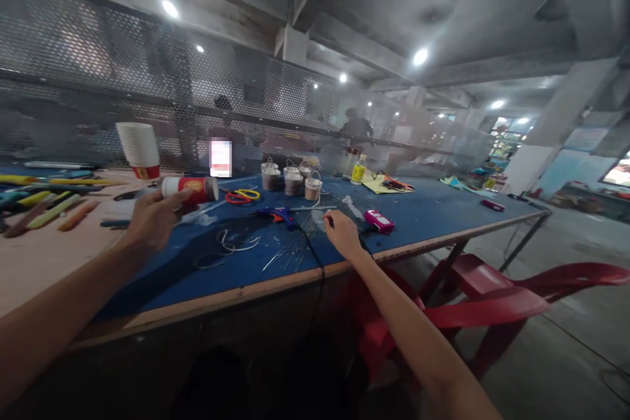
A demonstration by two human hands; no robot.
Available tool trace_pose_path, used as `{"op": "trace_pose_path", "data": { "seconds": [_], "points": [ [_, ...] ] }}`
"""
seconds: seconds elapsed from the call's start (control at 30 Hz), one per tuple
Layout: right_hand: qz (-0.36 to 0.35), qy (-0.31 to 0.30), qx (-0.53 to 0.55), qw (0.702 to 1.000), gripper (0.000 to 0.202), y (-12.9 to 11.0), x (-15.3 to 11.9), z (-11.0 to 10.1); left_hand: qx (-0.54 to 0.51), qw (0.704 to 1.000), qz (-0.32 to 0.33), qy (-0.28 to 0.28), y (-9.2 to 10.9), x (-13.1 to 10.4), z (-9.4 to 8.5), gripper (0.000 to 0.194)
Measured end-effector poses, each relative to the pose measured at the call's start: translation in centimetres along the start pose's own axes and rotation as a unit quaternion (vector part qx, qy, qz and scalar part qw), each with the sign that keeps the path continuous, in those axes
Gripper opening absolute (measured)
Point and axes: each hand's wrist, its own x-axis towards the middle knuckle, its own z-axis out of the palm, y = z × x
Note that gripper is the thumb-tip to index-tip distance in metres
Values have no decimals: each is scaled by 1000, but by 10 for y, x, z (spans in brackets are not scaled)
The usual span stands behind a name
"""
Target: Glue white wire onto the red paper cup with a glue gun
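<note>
My left hand (150, 223) is closed around a red and white paper cup (194, 190), which lies on its side in the grip with its brown end to the right. My right hand (342, 233) is above the blue table, fingers curled and pressed together; whatever is in them, if anything, is too small to make out. Just left of it lies a blue glue gun (278, 215) with an orange trigger. Thin clear strands (288, 252) are scattered below the glue gun. Pale loops of cord (239, 241) rest between the two hands.
Several small cups with handles (294, 182) stand behind the glue gun, beside scissors (241, 196). A paper cup stack (139, 149) rises at left, near coloured tools (54, 210). A pink and white box (378, 221) lies right. Red chairs (487, 302) stand against the table's near side.
</note>
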Motion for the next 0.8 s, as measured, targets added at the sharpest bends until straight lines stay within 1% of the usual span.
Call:
{"op": "trace_pose_path", "data": {
  "seconds": [0.1, 0.23, 0.37, 0.43, 0.5, 0.57, 0.6, 0.67, 0.73, 0.8],
  "points": [
    [-15, -2, -3, 1000, 19, -2, 1, 0, -12, 1000, 13, 8, 11, -5, -8, 29],
    [-24, 3, -3, 1000, 23, -2, 1, -1, -7, 1000, 14, 10, 25, -25, -21, 35],
    [-35, 15, -1, 999, 22, -7, 0, -2, -26, 999, 29, 38, 33, -45, -33, 31],
    [-46, 23, 6, 999, 21, -14, 1, -2, -33, 998, 20, 43, 34, -52, -37, 32],
    [-58, 27, 27, 998, 20, -26, 5, 0, -33, 999, 9, 43, 34, -58, -40, 33],
    [-77, 22, 62, 995, 19, -41, 11, 2, -25, 999, -44, 7, 32, -62, -41, 35],
    [-89, 18, 83, 992, 18, -50, 15, 4, -14, 999, -53, -3, 31, -64, -42, 35],
    [-104, 12, 122, 987, 17, -69, 25, 7, -1, 998, -62, 0, 28, -66, -43, 33],
    [-111, -1, 168, 979, 16, -88, 34, 11, 2, 998, -57, 3, 27, -67, -44, 32],
    [-123, -37, 221, 967, 15, -106, 42, 15, 0, 999, -50, 12, 27, -67, -45, 32]
  ]
}}
